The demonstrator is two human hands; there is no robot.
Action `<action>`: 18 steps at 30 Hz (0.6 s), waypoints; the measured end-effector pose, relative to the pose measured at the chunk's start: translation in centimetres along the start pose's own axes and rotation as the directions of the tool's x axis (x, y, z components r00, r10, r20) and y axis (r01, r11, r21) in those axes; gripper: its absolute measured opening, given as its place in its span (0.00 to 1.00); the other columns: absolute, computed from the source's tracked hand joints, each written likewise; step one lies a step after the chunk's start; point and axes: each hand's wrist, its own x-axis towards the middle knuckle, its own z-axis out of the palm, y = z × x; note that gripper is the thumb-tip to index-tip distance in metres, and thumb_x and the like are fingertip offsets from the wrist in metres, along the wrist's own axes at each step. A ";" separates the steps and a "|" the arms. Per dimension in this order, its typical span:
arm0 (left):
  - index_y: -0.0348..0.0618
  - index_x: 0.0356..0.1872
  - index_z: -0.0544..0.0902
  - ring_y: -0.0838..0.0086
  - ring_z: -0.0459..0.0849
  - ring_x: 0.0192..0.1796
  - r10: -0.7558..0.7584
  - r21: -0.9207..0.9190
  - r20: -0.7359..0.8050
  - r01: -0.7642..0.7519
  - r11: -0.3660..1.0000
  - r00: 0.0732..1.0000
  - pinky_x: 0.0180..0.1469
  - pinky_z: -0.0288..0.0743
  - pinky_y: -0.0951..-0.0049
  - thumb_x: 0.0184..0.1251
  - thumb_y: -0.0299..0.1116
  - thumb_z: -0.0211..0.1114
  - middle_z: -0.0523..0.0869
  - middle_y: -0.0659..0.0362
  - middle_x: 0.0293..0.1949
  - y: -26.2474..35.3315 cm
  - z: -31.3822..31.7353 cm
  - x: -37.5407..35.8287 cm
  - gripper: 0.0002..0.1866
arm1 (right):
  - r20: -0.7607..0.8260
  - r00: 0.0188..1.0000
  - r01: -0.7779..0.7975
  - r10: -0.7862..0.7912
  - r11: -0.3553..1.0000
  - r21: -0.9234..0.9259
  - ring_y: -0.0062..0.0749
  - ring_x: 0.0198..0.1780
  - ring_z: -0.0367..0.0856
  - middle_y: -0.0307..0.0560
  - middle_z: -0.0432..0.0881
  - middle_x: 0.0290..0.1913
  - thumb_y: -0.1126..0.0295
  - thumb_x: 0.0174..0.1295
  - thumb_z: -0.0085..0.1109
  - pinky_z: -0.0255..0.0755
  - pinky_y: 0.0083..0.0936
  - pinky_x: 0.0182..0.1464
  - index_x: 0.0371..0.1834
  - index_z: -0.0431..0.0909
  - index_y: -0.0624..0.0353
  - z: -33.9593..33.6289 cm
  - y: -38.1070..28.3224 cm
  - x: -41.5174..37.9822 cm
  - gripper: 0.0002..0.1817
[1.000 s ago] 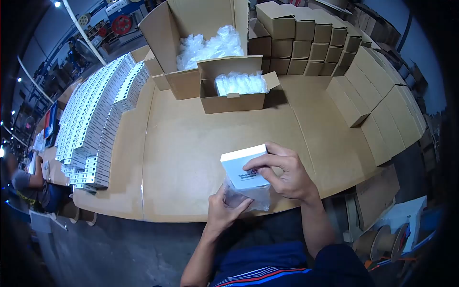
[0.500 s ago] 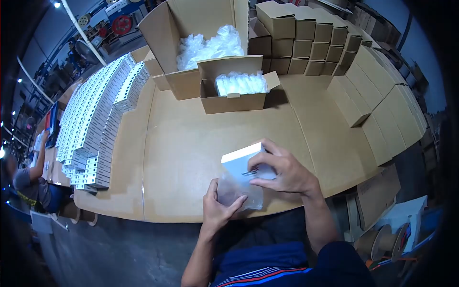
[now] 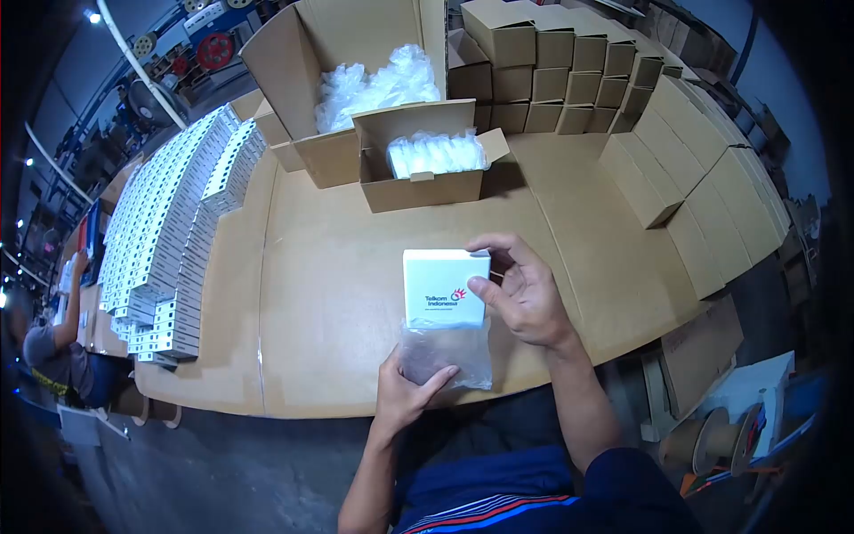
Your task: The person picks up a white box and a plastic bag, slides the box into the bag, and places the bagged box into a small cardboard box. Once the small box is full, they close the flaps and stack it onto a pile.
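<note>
A white box [image 3: 431,271] with "Telkom Indonesia" printed on its face stands partly inside a translucent plastic bag [image 3: 452,360], its upper part showing above the bag's mouth. My left hand [image 3: 402,392] grips the bag low on its left side, thumb laid across the front. At the box's right edge, my right hand [image 3: 529,298] is closed on it, with the thumb on the printed face and the fingers at the top corner and behind. Beyond them, an open brown carton [image 3: 422,195] contains several wrapped packs [image 3: 436,155] in a row.
Small white boxes [image 3: 169,227] form a big stack at the left. A large open carton [image 3: 334,165] at the back holds clear plastic bags [image 3: 378,82]. Brown cartons [image 3: 556,53] are piled at the back right, more cartons [image 3: 703,196] at the right edge. A co-worker [image 3: 62,343] sits far left.
The white box has turned from tilted to upright, its printed face now towards me. My right hand has shifted from over the face to the box's right edge. The left hand keeps the bag.
</note>
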 end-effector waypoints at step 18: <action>0.31 0.56 0.82 0.73 0.87 0.50 0.042 -0.025 -0.024 -0.043 0.999 0.999 0.56 0.81 0.69 0.62 0.26 0.80 0.90 0.55 0.48 -1.7 -0.3 0.0 0.23 | -0.026 0.999 -0.043 0.044 0.999 0.018 0.19 0.48 0.75 0.42 0.75 0.47 0.82 0.68 0.62 0.74 0.20 0.49 0.53 0.68 0.60 -2.0 1.1 -1.5 0.16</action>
